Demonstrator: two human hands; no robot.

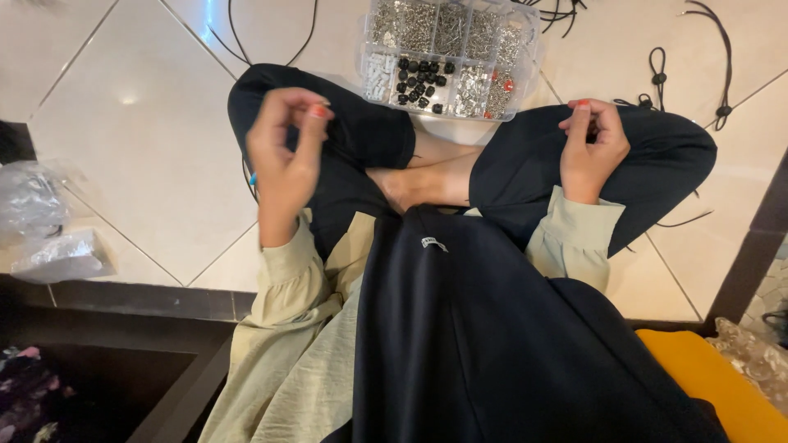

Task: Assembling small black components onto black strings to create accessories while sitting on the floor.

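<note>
I sit cross-legged on a tiled floor in dark trousers. My left hand (283,152) is raised over my left knee with fingertips pinched together, apparently on a thin black cord that is hard to make out; a small blue bit shows below the hand. My right hand (593,148) rests on my right knee with the fingers curled in, also pinching something thin. A clear plastic compartment box (447,56) with metal findings and black beads stands on the floor in front of my knees, between both hands.
Loose black cords (722,74) with sliders lie on the tiles at the far right and behind the box. Crumpled plastic bags (49,234) lie at the left. An orange cushion (714,385) sits at the lower right, a dark step edge at the lower left.
</note>
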